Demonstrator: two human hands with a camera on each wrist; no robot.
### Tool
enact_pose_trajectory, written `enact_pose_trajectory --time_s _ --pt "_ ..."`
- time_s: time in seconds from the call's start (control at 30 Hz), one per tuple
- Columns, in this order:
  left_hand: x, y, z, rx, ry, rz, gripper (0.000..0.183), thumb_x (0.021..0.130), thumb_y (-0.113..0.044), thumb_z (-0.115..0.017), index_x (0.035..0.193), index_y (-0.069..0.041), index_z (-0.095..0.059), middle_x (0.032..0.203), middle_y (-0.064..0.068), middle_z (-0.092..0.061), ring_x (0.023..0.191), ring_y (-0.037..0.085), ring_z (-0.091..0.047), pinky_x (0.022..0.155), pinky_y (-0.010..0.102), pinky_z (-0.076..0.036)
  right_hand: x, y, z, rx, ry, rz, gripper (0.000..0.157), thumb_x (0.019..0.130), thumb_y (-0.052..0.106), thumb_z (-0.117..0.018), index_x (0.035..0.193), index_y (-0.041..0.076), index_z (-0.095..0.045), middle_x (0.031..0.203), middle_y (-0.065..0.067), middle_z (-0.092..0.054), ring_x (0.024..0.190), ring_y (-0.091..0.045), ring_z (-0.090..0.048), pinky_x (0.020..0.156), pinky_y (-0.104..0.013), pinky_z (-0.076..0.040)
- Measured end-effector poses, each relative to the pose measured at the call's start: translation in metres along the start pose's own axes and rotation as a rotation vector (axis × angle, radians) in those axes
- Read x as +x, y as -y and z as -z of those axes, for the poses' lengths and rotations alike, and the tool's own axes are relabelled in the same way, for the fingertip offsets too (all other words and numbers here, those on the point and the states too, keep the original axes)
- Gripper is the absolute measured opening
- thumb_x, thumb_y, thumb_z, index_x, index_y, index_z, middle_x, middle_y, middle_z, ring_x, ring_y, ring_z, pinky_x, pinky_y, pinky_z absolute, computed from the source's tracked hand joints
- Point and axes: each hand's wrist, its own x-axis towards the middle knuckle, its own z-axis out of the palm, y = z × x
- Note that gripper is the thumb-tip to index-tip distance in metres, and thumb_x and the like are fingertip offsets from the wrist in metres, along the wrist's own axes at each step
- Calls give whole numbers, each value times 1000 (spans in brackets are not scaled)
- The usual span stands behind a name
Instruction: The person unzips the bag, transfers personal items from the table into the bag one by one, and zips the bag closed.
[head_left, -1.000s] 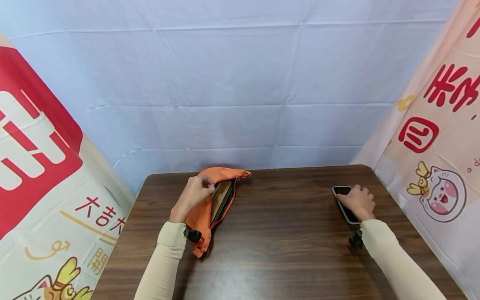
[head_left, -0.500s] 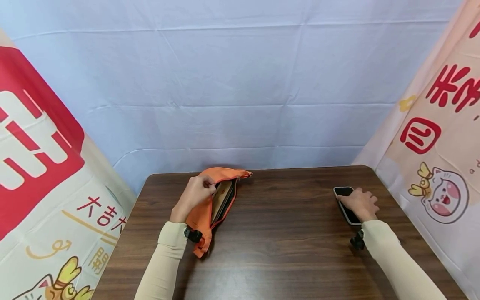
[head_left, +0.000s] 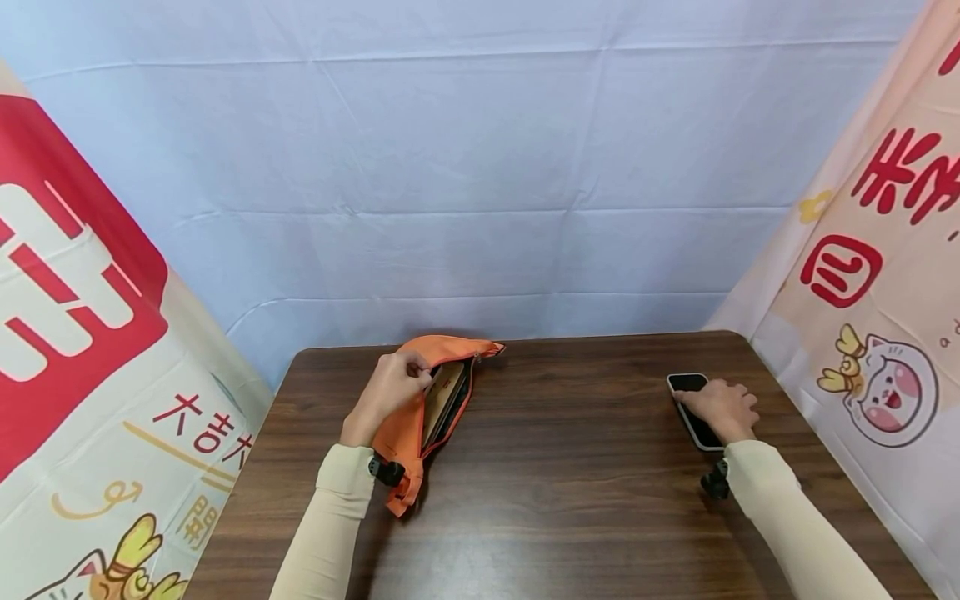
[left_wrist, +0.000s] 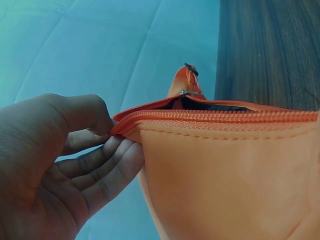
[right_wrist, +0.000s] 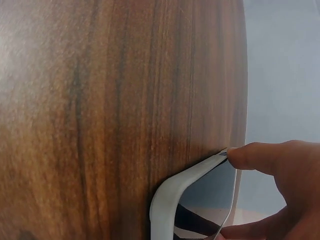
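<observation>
My left hand [head_left: 392,385] pinches the zippered edge of an orange pouch [left_wrist: 230,175] between thumb and fingers, at the left of the table. The pouch's zipper is undone, and in the head view a brown, flat item [head_left: 441,402] shows inside its mouth. Toward the table's right side, my right hand [head_left: 722,408] grips a smartphone [head_left: 687,382] by its sides, the dark screen facing up. In the right wrist view the thumb presses the phone's pale edge [right_wrist: 167,197], with fingers on the opposite side partly out of frame.
The dark wooden table [head_left: 562,467] spreads between both hands. A pale cloth backdrop [head_left: 480,208] hangs behind its far edge. Printed cloths with red characters stand at the left [head_left: 187,333] and right [head_left: 795,325]. Small black cameras sit on both wrists.
Both hands keep their holds on the pouch and the phone. The view shifts very slightly between the first frame and now; nothing else visibly moves.
</observation>
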Motion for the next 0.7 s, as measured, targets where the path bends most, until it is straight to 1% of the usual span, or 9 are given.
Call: enact_pose_trajectory --time_s 0.2,0.4,0.63,0.7 --pt "0 0 -1 2 -5 5 10 102 -10 -66 103 -8 -76 93 6 -73 76 18 -62 72 35 -53 0 1 -1 5 -13 1 88 103 49 -58 139 -29 -40 140 -63 -24 126 -75 -28 99 -79 -34" --pt "0 0 -1 -5 5 7 14 102 -10 -66 108 -2 -76 93 6 -72 76 19 -62 72 36 -53 0 1 0 2 -24 3 84 102 49 -59 132 -29 -46 138 -63 -25 124 -74 -28 98 -78 -33" --pt "0 0 -1 1 -2 8 9 102 -10 -67 103 -11 -75 94 5 -73 76 17 -63 72 35 -54 1 0 -2 -1 -37 15 85 101 48 -61 132 -30 -45 137 -63 -25 122 -73 -28 99 -76 -32" --pt "0 1 -1 0 -2 6 9 102 -9 -67 103 -11 -75 94 5 -73 76 17 -63 73 35 -54 2 0 -2 -1 -44 15 86 100 48 -62 132 -30 -44 136 -63 -25 121 -73 -29 99 -75 -33"
